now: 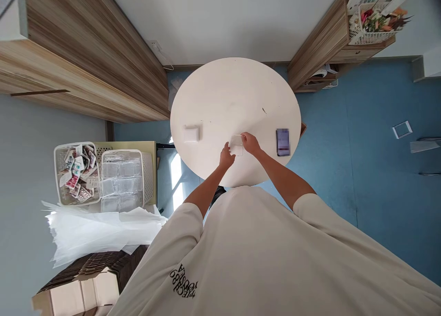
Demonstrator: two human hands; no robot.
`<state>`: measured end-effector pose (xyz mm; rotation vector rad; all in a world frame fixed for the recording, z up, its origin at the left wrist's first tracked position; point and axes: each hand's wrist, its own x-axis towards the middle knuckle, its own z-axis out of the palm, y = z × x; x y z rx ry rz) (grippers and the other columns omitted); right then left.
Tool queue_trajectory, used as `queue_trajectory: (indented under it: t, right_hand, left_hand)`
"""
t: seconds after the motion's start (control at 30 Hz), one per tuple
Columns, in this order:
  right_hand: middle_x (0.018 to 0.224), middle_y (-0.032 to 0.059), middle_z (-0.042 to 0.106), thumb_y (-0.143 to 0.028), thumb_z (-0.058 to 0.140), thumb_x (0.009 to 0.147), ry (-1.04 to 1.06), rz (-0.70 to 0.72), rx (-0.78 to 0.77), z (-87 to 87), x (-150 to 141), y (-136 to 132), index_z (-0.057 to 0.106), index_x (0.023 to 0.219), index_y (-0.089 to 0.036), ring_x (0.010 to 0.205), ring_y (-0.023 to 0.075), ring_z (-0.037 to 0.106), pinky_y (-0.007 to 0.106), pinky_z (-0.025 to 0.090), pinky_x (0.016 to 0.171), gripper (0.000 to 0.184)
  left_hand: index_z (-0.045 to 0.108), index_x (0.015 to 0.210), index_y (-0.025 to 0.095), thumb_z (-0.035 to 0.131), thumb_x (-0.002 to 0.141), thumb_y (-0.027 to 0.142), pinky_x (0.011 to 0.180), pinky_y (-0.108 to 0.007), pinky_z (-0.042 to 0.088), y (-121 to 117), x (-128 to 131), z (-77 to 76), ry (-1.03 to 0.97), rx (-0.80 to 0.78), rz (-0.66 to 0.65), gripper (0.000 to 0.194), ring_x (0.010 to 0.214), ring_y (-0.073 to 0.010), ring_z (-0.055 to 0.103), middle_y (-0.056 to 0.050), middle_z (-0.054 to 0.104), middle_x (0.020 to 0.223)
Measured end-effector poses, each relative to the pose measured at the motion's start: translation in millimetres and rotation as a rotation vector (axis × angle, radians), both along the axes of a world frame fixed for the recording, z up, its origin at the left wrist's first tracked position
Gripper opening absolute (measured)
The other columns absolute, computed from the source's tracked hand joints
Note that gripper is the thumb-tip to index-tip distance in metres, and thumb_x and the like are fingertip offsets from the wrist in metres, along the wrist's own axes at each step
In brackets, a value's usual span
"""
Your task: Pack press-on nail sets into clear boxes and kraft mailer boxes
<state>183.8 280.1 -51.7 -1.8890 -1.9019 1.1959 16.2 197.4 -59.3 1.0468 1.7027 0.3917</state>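
A small clear plastic box (236, 146) is between my hands over the near half of the round white table (234, 86). My left hand (226, 156) grips its left side, thumb low and a finger higher up. At its upper right corner, the fingers of my right hand (251, 142) are closed on the edge. Whether the box rests on the tabletop or is held slightly above it, I cannot tell. Left of my hands lies a small white square block or stack (191, 134). To the right is a phone (283, 142) with a lit, blurred screen.
At left, a white basket (57, 176) holds printed packets, beside another basket (147, 178) of clear plastic boxes. White sheets (103, 226) and folded cardboard (84, 293) lie nearer me. Wooden cabinets (103, 45) stand left; a shelf unit (324, 36) bears a flower basket.
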Motion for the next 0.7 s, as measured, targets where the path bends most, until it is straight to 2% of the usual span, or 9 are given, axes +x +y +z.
queue_trajectory:
  t: [0.13,0.33,0.57,0.7]
  right_hand:
    - [0.128,0.0138,0.072,-0.027,0.045,0.104,0.094,-0.132,-0.088,-13.3,3,3,0.064,0.141,-0.019,0.111,0.0264,0.067,0.042,0.055,0.099,0.043]
    - [0.143,0.0144,0.066,-0.023,0.052,0.098,0.171,-0.167,-0.131,-19.3,11,-1,0.058,0.152,-0.019,0.124,0.0267,0.065,0.044,0.053,0.111,0.054]
    - [0.144,0.0144,0.067,-0.021,0.051,0.099,0.218,-0.183,-0.142,-15.7,16,-8,0.057,0.153,-0.019,0.128,0.0264,0.066,0.043,0.054,0.11,0.055]
    - [0.144,0.0145,0.068,-0.02,0.051,0.099,0.198,-0.169,-0.137,-7.4,20,-12,0.062,0.147,-0.019,0.126,0.0263,0.066,0.044,0.054,0.11,0.05]
  left_hand:
    - [0.032,0.166,0.021,0.065,0.09,0.01,0.107,-0.045,0.052,-4,-1,-5.2,0.067,0.061,-0.083,0.084,0.131,-0.0294,0.061,-0.017,0.06,0.147]
    - [0.04,0.159,0.019,0.062,0.09,0.013,0.112,-0.05,0.049,-7,-1,-4.4,0.186,0.09,-0.195,0.072,0.134,-0.0336,0.058,-0.019,0.058,0.146]
    - [0.042,0.157,0.019,0.056,0.09,0.011,0.108,-0.05,0.053,-7,1,-6.8,0.141,0.08,-0.164,0.069,0.129,-0.0311,0.061,-0.019,0.058,0.143]
    - [0.04,0.159,0.018,0.056,0.092,0.012,0.11,-0.05,0.052,-7,-5,-2.8,0.104,0.088,-0.123,0.07,0.133,-0.0311,0.061,-0.02,0.058,0.147]
